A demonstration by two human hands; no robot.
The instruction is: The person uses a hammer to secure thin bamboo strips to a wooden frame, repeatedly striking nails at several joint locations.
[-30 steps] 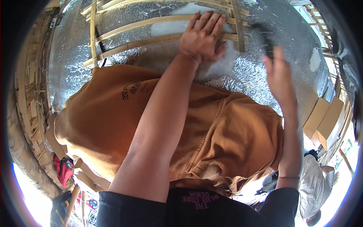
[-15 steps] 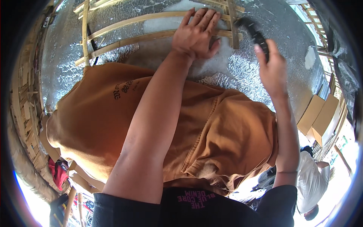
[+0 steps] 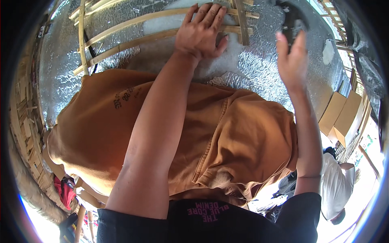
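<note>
My left hand lies with fingers spread across the pale wooden slats of a frame, near its right crosspiece. To its right, my right hand is raised, thumb and fingers around a curved black object. Motion blurs that object, so its kind does not show. Behind the slats spreads crinkled silver foil sheeting, with a whitish patch on it. Below my hands lies a large orange-brown garment with dark lettering and a seam; my left forearm crosses over it.
Open cardboard boxes stand at the right. Lower right is another person in a white shirt. A woven bamboo wall runs along the left, with a red cloth near it. Dark plastic sheeting hangs at the upper right.
My right hand has swung up slightly with the black object, which is now more blurred. My left hand stays on the slats; the whole view has shifted a little.
</note>
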